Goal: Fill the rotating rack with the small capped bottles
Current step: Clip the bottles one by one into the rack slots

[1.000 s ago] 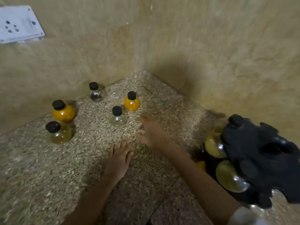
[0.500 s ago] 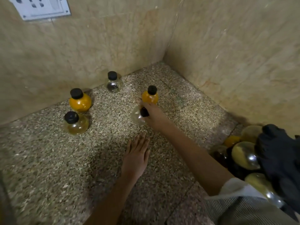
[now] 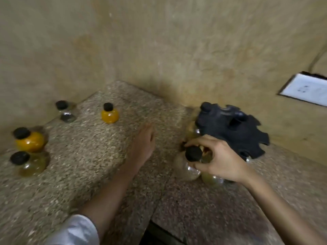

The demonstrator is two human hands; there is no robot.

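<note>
My right hand [image 3: 219,160] grips a clear round bottle [image 3: 187,169] by its black cap, right at the front left edge of the black rotating rack [image 3: 235,128]. Several round bottles hang under the rack, partly hidden by it and by my hand. My left hand [image 3: 144,140] lies flat and open on the speckled counter [image 3: 88,165], holding nothing. Loose bottles stand to the left: an orange one [image 3: 109,115] at the back, a clear one [image 3: 66,113] near the wall, a second orange one [image 3: 29,141] and a pale yellow one [image 3: 31,164] at the far left.
Beige walls [image 3: 159,50] close the corner behind the counter and the rack. A white socket plate [image 3: 306,89] is on the right wall. A dark seam [image 3: 159,200] splits the two counter slabs in front of me.
My right hand took the clear bottle from beside the orange one and carried it right to the rack. The view swung to the right. My left hand stayed flat.
</note>
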